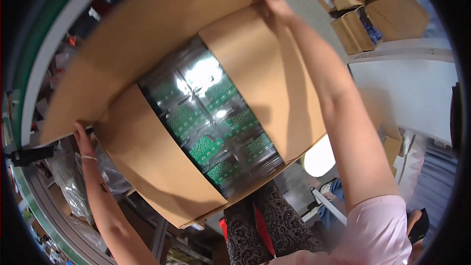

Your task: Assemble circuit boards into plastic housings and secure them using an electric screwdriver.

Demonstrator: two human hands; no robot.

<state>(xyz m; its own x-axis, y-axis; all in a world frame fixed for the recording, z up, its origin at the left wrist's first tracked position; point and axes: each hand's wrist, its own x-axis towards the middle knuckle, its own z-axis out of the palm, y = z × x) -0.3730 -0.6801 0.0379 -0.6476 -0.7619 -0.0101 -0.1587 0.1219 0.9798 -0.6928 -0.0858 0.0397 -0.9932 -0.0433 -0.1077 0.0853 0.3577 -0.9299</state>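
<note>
A large open cardboard box (162, 167) fills the middle, tilted, its far flap (147, 34) raised and its two side flaps folded partly inward. Between the side flaps lie several green circuit boards (206, 147) under shiny clear plastic. At the box's far left corner, by the base of the raised flap, my left hand (84, 140) is closed on the cardboard, fingers mostly hidden. My right hand (275, 6) grips the far right corner, beside the other end of that flap. The ends of its fingers are hidden.
Smaller cardboard boxes (353, 24) stand at the far right, one holding blue items. A white table (402, 93) is on the right. Clear plastic bags (68, 176) lie at the left beside a curved green-and-white edge (37, 64). Another person's legs (333, 189) show at lower right.
</note>
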